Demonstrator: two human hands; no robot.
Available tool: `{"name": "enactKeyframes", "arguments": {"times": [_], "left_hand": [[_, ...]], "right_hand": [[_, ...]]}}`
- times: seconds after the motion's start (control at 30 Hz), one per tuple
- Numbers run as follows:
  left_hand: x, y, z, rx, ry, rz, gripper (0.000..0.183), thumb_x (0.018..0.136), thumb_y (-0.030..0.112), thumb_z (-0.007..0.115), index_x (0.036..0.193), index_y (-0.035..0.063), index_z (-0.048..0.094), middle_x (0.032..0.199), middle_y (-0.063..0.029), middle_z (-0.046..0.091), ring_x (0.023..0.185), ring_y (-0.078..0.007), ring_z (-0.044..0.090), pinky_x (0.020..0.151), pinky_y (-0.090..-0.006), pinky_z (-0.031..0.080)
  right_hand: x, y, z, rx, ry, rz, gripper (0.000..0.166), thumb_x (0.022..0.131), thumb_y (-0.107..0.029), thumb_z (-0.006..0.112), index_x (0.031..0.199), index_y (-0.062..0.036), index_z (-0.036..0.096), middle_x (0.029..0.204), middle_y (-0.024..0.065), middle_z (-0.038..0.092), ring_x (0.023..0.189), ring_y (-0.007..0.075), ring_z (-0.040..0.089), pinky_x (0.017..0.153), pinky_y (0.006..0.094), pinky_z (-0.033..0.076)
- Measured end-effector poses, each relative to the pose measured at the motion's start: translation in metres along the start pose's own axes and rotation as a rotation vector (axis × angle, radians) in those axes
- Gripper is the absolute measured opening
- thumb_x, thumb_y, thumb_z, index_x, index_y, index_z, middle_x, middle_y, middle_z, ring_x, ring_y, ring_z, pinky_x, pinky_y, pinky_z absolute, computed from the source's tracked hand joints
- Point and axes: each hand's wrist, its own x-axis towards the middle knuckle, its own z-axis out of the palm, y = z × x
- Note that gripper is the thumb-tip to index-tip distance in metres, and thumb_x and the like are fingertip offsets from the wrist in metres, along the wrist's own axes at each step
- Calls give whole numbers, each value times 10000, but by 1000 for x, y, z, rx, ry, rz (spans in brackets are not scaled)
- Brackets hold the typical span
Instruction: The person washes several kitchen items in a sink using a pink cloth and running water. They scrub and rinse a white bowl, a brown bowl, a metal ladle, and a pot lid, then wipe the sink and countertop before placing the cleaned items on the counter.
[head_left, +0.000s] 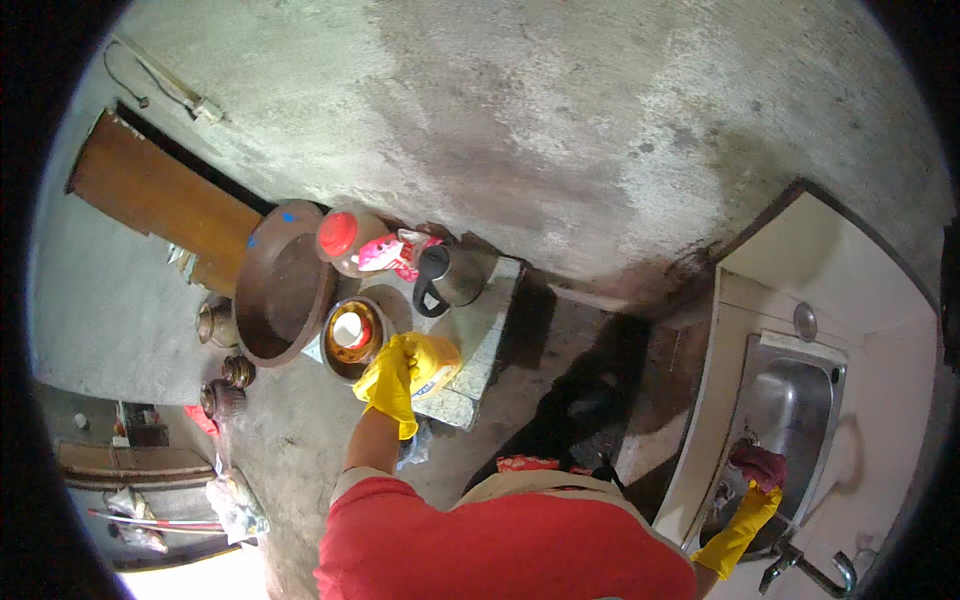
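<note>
Yellow rubber gloves cover both hands. My left hand grips the end of a yellow packet or container above the near side of a low stone-topped table. Beside that hand, a metal bowl holds an amber-coloured dish and a white-and-red cup. On the right, my right hand holds a dark red cloth over a steel sink. Its fingers are closed on the cloth's lower edge. Metal items lie partly hidden in the sink beside the cloth.
A steel jug with a black handle, a pink-and-white packet and a red-lidded container stand on the table. Left of them leans a large brown basin. Metal pots are farther left. A tap juts by the sink.
</note>
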Motion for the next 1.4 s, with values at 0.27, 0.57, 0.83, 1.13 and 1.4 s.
{"name": "enactKeyframes", "arguments": {"times": [0.27, 0.57, 0.83, 1.13, 1.4], "left_hand": [[13, 8, -41, 151, -83, -60, 273, 896, 407, 455, 924, 142, 517, 738, -25, 522, 590, -160, 473, 481, -303, 375], [-7, 21, -32, 459, 0, -58, 307, 903, 401, 443, 1028, 121, 464, 871, -67, 500, 728, -199, 470, 585, -355, 386], [-44, 13, 49, 707, -156, -60, 361, 910, 396, 433, 1120, 103, 417, 990, -103, 481, 851, -234, 467, 677, -401, 395], [-112, -14, 245, 960, -772, -53, 438, 918, 391, 421, 1223, 81, 364, 1123, -145, 459, 990, -274, 464, 781, -453, 405], [-270, -65, 427, 789, -1831, -389, 515, 924, 386, 411, 1315, 63, 317, 1242, -181, 440, 1113, -309, 462, 873, -499, 415]], "right_hand": [[-47, -59, 125, 23, 185, 4, 292, 841, -261, 498, 1019, -41, 571, 991, 113, 613, 936, 241, 575, 842, 360, 441], [-48, -35, 60, 346, 226, -58, 300, 825, -254, 584, 1046, -52, 560, 1046, 116, 596, 936, 248, 576, 846, 382, 449], [-69, -50, 30, 421, 236, -163, 328, 808, -268, 593, 1069, -72, 556, 1018, 102, 595, 939, 250, 568, 831, 380, 450], [-65, -52, 36, 530, 172, -340, 397, 746, -149, 605, 1125, -55, 529, 1061, 116, 580, 964, 258, 561, 875, 387, 445], [-61, -75, 47, 403, 395, -390, 335, 761, -93, 552, 1089, -29, 542, 989, 95, 587, 918, 227, 570, 815, 349, 464]]}}
